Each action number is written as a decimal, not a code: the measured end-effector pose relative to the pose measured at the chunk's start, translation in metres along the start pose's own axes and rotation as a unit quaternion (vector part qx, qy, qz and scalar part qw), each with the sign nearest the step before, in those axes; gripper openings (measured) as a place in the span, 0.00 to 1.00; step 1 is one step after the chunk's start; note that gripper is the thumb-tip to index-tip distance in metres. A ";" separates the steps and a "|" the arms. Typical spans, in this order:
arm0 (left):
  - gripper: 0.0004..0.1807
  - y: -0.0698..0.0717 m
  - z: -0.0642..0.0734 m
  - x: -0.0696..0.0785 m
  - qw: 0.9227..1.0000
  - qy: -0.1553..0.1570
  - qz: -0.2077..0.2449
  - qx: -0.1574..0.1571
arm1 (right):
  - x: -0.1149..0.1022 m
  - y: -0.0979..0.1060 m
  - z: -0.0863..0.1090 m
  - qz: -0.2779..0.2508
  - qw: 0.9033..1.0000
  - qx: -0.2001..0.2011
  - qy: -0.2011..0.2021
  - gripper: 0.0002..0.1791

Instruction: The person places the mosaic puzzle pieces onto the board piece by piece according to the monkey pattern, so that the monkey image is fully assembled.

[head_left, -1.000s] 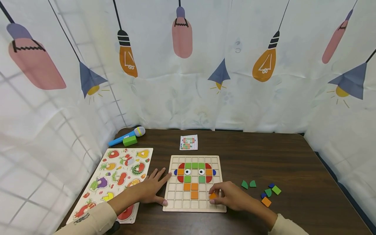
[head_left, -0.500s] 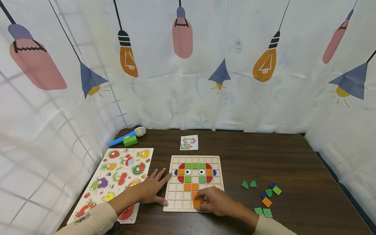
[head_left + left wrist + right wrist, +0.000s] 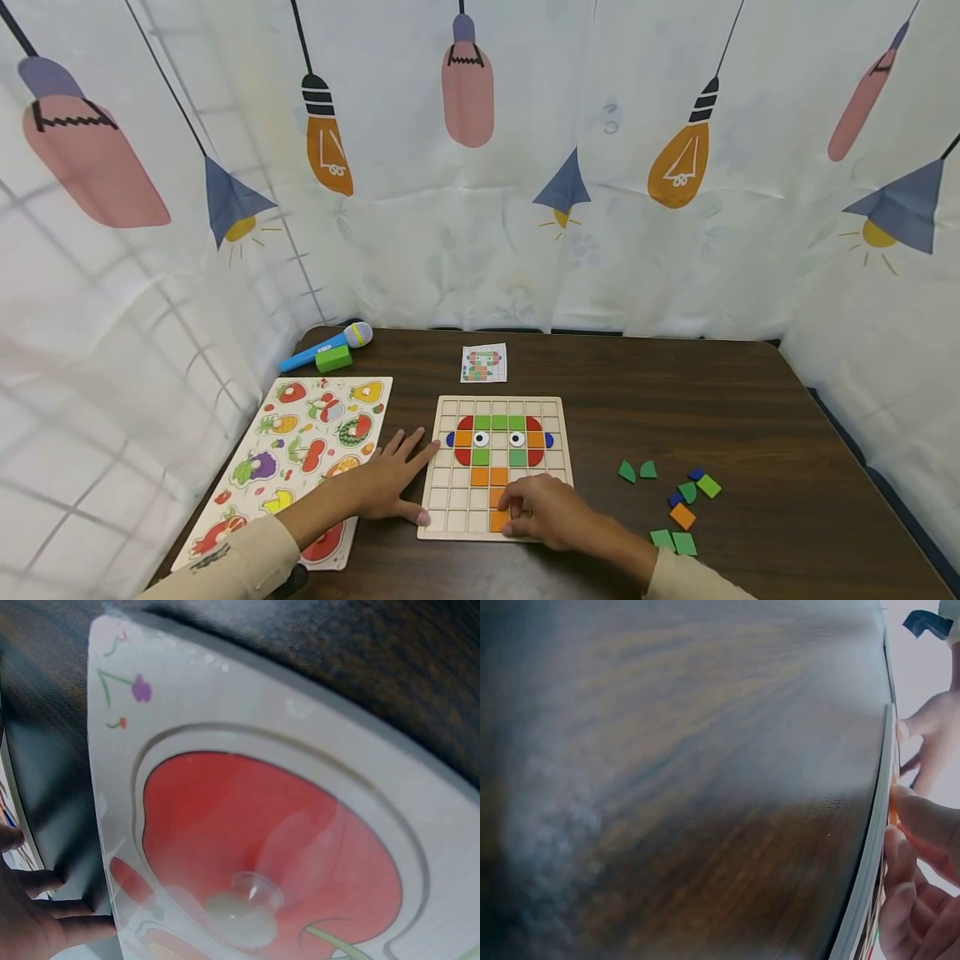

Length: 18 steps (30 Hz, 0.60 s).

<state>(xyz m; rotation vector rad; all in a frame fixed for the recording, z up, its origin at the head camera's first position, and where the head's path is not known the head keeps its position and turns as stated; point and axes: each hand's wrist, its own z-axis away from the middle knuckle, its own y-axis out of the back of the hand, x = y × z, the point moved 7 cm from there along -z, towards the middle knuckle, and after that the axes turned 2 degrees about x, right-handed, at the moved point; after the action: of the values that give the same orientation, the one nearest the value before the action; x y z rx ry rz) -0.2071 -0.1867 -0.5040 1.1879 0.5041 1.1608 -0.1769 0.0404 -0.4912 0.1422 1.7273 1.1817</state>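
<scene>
A wooden grid board carries a pattern of red, green, orange and blue tiles with two eye tiles. At its bottom row, my right hand pinches an orange square tile between thumb and fingers, low in a cell under another orange tile. The right wrist view shows the same fingers at the board's edge, with a sliver of orange between them. My left hand lies with fingers spread at the board's left side, its thumb on the lower left corner.
A fruit puzzle board lies under the left forearm. Right of the grid are loose green quarter tiles, green squares, an orange square and blue pieces. Behind are a pattern card, toy microphone and green block.
My right hand has moved left across the board with the orange tile, which now sits flatter in the bottom row. Two green squares have come into view at right. The left hand stays put.
</scene>
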 end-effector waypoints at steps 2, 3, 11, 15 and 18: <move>0.58 0.000 0.000 0.000 1.000 -0.001 0.001 -0.001 | 0.000 -0.001 -0.001 0.013 1.000 0.003 0.000 0.08; 0.58 0.000 0.000 0.000 1.000 -0.001 0.001 -0.001 | -0.001 -0.002 -0.001 0.020 1.000 0.004 -0.001 0.08; 0.58 0.001 0.000 0.000 1.000 -0.002 0.001 0.003 | -0.003 -0.001 -0.002 0.052 0.999 0.002 -0.008 0.09; 0.58 0.000 0.000 -0.001 1.000 0.003 0.001 0.000 | -0.003 0.002 0.001 0.048 0.998 -0.023 0.019 0.10; 0.58 0.000 0.000 -0.001 1.000 0.004 0.004 -0.001 | 0.003 0.009 0.006 0.015 0.998 -0.050 0.040 0.10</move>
<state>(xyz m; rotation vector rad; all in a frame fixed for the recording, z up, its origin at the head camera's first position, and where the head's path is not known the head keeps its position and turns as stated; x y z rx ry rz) -0.2071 -0.1874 -0.5039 1.1854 0.5046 1.1717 -0.1769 0.0507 -0.4864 0.0619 1.7364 1.3086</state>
